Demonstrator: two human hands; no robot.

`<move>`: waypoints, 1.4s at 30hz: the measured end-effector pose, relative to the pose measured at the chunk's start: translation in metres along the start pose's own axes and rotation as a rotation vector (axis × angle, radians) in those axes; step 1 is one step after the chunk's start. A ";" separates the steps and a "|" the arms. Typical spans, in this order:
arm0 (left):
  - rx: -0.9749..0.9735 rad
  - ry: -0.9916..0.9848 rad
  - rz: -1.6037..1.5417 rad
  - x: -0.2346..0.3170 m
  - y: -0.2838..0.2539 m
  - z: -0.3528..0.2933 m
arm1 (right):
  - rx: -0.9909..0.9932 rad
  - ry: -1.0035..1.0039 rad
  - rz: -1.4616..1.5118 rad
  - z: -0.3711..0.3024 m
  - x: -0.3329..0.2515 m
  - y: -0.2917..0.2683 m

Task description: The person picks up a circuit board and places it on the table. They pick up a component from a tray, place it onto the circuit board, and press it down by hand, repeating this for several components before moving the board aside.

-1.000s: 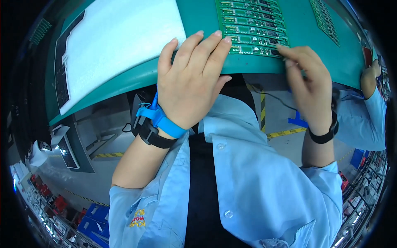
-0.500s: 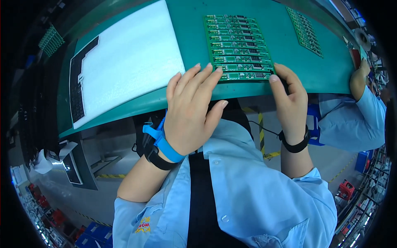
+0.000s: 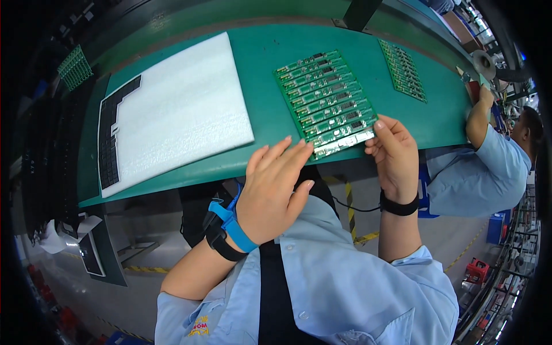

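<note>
1. Room first: grey floor (image 3: 141,293) with striped tape down below, and somebody in a light blue sleeve (image 3: 489,167) over to the right, well apart from the hands.
2. Next biggest is the green table (image 3: 261,57), looks smooth. There's a bare strip either side of the board in the middle.
3. White sheet (image 3: 184,109) lies flat left of that board, apart from it, with a dark strip (image 3: 108,144) along its left side.
4. The main circuit board (image 3: 328,98) is at the table's near edge, between the sheet and another board (image 3: 404,69) farther right. Key bit: from the right hand's pinch it runs forward and to the left. Long axis points away from the person, far end leaning left, with its narrow rows going crosswise.
5. Left hand (image 3: 267,201): fingers spread, not gripping anything, tips at the near left corner. Touching or just beside? Can't tell, tbh.
6. Right hand (image 3: 397,155): nearer in the sense that it's actually on the board, thumb over the near right corner, fingers curled in, so pinched shut on it.
7. Smallest: blue band (image 3: 238,233) on the left wrist, black band (image 3: 399,206) on the right.
</note>
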State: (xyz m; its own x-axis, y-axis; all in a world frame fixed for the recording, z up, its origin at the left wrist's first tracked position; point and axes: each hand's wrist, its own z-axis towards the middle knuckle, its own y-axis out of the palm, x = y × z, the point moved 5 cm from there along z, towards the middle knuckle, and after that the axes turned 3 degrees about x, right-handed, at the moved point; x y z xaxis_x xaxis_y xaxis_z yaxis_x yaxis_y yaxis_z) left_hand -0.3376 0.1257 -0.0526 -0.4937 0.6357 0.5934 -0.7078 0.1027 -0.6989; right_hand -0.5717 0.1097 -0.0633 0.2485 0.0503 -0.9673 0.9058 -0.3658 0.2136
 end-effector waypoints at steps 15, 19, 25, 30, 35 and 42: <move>0.078 0.104 0.217 -0.010 0.006 0.013 | 0.277 -0.279 0.312 0.060 -0.058 -0.130; 0.047 0.144 0.330 -0.014 0.008 0.009 | 0.463 -0.255 0.353 0.109 -0.056 -0.214; 0.055 0.157 0.366 -0.017 0.013 0.009 | 0.668 -0.197 0.371 0.162 -0.060 -0.293; 0.059 0.164 0.386 -0.013 0.013 0.010 | 0.698 -0.126 0.303 0.177 -0.065 -0.316; 0.050 0.153 0.388 -0.014 0.013 0.008 | 0.772 0.004 0.388 0.172 -0.060 -0.298; 0.042 0.159 0.361 -0.011 0.013 0.009 | 0.591 0.042 0.562 0.164 -0.067 -0.306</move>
State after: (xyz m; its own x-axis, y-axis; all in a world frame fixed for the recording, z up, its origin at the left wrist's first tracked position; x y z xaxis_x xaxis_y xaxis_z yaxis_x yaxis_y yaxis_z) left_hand -0.3454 0.1133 -0.0647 -0.6324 0.7363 0.2406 -0.5247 -0.1787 -0.8323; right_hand -0.9214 0.0660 -0.0865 0.6351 -0.2559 -0.7288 0.3149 -0.7758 0.5468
